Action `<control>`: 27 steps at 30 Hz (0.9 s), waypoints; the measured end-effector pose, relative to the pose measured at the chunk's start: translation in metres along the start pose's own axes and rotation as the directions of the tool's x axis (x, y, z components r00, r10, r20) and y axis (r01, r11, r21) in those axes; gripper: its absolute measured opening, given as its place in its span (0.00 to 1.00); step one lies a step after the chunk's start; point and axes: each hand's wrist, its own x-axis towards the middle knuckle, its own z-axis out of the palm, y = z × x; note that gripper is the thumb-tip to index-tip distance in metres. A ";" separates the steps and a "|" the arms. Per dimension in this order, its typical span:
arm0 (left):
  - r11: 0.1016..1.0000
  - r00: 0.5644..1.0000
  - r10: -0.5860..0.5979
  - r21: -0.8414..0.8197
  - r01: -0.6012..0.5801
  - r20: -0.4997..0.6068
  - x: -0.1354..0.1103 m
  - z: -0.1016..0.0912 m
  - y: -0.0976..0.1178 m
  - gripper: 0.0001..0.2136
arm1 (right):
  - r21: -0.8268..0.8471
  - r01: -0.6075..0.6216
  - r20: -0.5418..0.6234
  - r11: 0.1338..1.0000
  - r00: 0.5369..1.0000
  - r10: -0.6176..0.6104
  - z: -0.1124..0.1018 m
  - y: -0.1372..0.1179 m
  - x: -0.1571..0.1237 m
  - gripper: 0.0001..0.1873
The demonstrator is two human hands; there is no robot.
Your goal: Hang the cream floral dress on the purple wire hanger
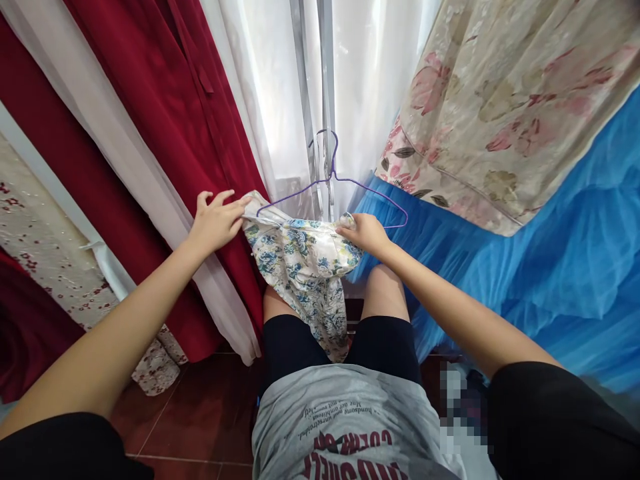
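A white garment with a blue flower print (pixel 305 267) hangs in front of me from a thin purple wire hanger (pixel 350 183), whose hook is up by a metal window bar. My left hand (pixel 217 220) pinches the garment's left top edge where it meets the hanger's left end, thumb and fingers closed on the cloth. My right hand (pixel 367 233) is closed on the garment's right top edge, just under the hanger's lower wire. The rest of the cloth droops between my knees.
Dark red and white curtains (pixel 165 120) hang at the left, sheer white curtain (pixel 370 80) ahead. A floral cream cloth (pixel 500 107) and blue netting (pixel 550 267) fill the right. Red floor tiles (pixel 200 413) lie below.
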 end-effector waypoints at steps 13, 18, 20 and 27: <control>0.959 0.992 -0.068 -0.281 0.035 -0.110 0.101 0.062 0.087 0.13 | 0.183 0.111 0.015 0.977 0.993 -0.116 -0.004 0.019 -0.026 0.22; 0.978 0.979 -0.081 -0.202 0.043 -0.188 0.081 0.066 0.088 0.13 | 0.339 0.145 -0.163 0.930 0.982 -0.094 -0.030 0.069 -0.050 0.45; 0.982 0.983 -0.044 -0.186 0.010 -0.177 0.076 0.065 0.089 0.15 | 0.433 0.113 -0.317 0.894 0.948 0.034 -0.042 0.088 -0.048 0.45; 0.946 0.973 -0.126 -0.319 0.058 -0.195 0.068 0.060 0.070 0.16 | 0.593 -0.065 0.025 0.803 0.998 0.062 -0.093 0.119 -0.013 0.24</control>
